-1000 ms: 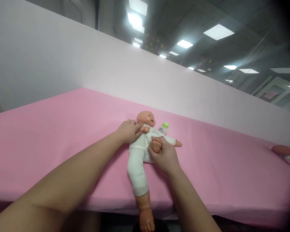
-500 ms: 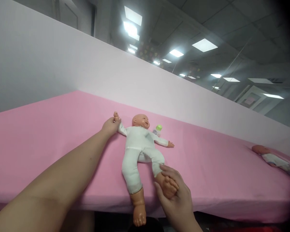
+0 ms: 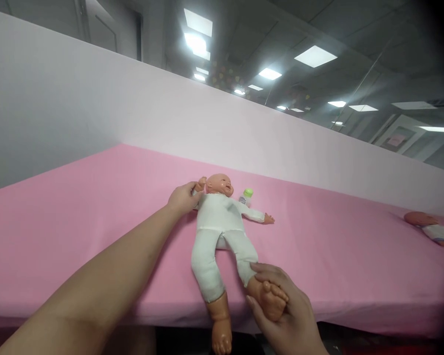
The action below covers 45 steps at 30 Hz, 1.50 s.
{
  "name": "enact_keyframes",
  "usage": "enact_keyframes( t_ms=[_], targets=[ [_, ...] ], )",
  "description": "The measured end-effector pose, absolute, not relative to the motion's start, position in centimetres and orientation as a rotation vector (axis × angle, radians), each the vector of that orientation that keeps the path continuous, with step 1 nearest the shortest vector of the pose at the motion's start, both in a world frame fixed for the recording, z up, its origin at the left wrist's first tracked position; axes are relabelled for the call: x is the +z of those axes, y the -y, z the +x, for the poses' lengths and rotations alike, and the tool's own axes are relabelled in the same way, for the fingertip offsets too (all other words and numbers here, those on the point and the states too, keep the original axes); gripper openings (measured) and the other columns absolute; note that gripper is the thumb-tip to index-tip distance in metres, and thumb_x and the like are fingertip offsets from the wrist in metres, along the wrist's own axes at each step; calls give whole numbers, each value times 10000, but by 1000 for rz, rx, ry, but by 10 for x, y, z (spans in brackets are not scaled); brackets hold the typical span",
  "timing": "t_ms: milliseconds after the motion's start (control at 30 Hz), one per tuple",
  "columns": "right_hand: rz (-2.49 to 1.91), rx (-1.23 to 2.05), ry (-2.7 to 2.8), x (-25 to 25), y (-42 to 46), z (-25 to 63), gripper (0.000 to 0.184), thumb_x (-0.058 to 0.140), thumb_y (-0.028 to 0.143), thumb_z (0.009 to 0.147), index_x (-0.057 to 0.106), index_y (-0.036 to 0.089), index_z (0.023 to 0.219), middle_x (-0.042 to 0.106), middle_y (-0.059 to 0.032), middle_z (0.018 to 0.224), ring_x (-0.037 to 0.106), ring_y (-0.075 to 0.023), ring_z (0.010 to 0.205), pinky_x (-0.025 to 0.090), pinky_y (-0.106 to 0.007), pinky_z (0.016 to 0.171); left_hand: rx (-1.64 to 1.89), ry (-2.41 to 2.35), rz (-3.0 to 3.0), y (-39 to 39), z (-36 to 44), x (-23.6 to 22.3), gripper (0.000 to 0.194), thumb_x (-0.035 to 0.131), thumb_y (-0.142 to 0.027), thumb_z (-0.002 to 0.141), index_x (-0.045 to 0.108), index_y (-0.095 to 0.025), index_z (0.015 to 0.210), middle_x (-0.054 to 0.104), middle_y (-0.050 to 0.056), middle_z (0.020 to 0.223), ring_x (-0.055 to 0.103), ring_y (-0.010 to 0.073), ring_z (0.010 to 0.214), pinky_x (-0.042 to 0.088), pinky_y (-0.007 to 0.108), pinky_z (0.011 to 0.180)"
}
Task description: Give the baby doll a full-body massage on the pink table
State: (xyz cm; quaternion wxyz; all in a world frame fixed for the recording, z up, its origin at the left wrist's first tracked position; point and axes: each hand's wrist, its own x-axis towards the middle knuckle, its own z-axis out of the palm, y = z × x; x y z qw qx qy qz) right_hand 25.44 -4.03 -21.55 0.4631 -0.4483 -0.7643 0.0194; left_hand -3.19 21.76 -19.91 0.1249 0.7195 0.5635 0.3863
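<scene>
A baby doll (image 3: 222, 212) in a white cloth suit lies on its back on a pink-covered table (image 3: 107, 207), its head towards the wall. My left hand (image 3: 185, 198) is closed around the doll's hand and wrist on the left side, with that arm bent up close to the head. Lower right, my right hand (image 3: 292, 308) wraps the doll's foot and ankle, the sole and toes showing between thumb and fingers. The other foot hangs over the front edge. The doll's far arm lies stretched out to the right, untouched.
A small clear bottle with a green cap (image 3: 246, 196) lies beside the doll's shoulder. Far right on the table lies a second doll (image 3: 434, 229). A white wall (image 3: 163, 108) runs along the back, with glass above it reflecting ceiling lights.
My left hand has brought the doll's arm inward, from stretched out sideways to bent beside the head. My right hand still holds the foot. The view has shifted slightly.
</scene>
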Motion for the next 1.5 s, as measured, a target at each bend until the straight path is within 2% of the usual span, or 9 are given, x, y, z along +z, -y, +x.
enact_keyframes(
  t_ms=[200, 367, 533, 700, 800, 900, 1133, 1333, 1500],
  targets=[
    [-1162, 102, 1769, -197, -5, 253, 273, 754, 316, 871, 646, 277, 1118, 714, -70, 1251, 696, -264, 1163, 591, -426, 1001, 713, -1710, 2562, -208, -6, -195, 569, 430, -627, 980, 560, -387, 1479, 729, 95, 1085, 643, 348, 1063, 464, 400, 795],
    [-1295, 210, 1792, -180, -62, 247, 361, 753, 341, 843, 657, 285, 1187, 724, -34, 1257, 697, -257, 1137, 563, -425, 986, 567, -1699, 2677, -205, -5, -192, 601, 362, -647, 998, 537, -382, 1507, 703, 115, 1086, 614, 355, 1079, 478, 444, 865],
    [-1408, 240, 1885, -175, -100, 223, 281, 715, 316, 836, 673, 279, 1111, 753, -13, 1133, 710, -265, 1029, 554, -410, 861, 523, -1681, 2673, -204, -5, -190, 585, 388, -600, 996, 543, -365, 1509, 691, 127, 1092, 600, 366, 1086, 489, 467, 879],
    [-1446, 226, 1820, -186, -108, 218, 291, 712, 353, 844, 657, 279, 1119, 752, -24, 1164, 702, -288, 1058, 544, -438, 868, 674, -1683, 2554, -206, -5, -195, 532, 430, -621, 979, 600, -426, 1444, 697, 94, 1086, 614, 344, 1115, 489, 452, 913],
    [-1422, 305, 1755, -193, -103, 227, 321, 745, 386, 824, 648, 270, 1107, 745, -40, 1209, 699, -296, 1095, 553, -456, 913, 828, -1672, 2484, -208, -8, -197, 494, 509, -583, 951, 660, -380, 1375, 715, 84, 1106, 637, 319, 1102, 488, 412, 901],
    [-1364, 399, 1670, -202, -91, 237, 389, 761, 395, 818, 647, 259, 1164, 730, -66, 1264, 685, -302, 1169, 547, -481, 1007, 1035, -1658, 2314, -213, -18, -196, 397, 585, -558, 909, 741, -289, 1156, 743, 61, 1043, 673, 270, 968, 481, 348, 792],
    [-1332, 256, 1632, -225, -24, 256, 437, 740, 396, 873, 647, 245, 1273, 693, -114, 1300, 679, -305, 1207, 566, -499, 1049, 1325, -1820, 1517, -232, -50, -203, 318, 624, -561, 859, 668, -247, 848, 730, 31, 829, 672, 241, 756, 413, 316, 620],
    [-1176, 123, 1801, -245, 30, 260, 271, 729, 251, 882, 633, 262, 1134, 694, -106, 1250, 680, -298, 1192, 592, -494, 1022, 1327, -1773, 1321, -238, -59, -210, 347, 632, -587, 835, 650, -242, 809, 719, 64, 785, 680, 269, 727, 431, 335, 598],
    [-1080, 85, 1862, -267, 45, 253, 299, 684, 157, 875, 599, 281, 1134, 685, -100, 1219, 699, -284, 1134, 637, -449, 909, 1336, -1760, 1294, -240, -60, -212, 323, 635, -562, 834, 659, -241, 857, 737, 74, 845, 691, 269, 771, 451, 328, 626]
  ],
)
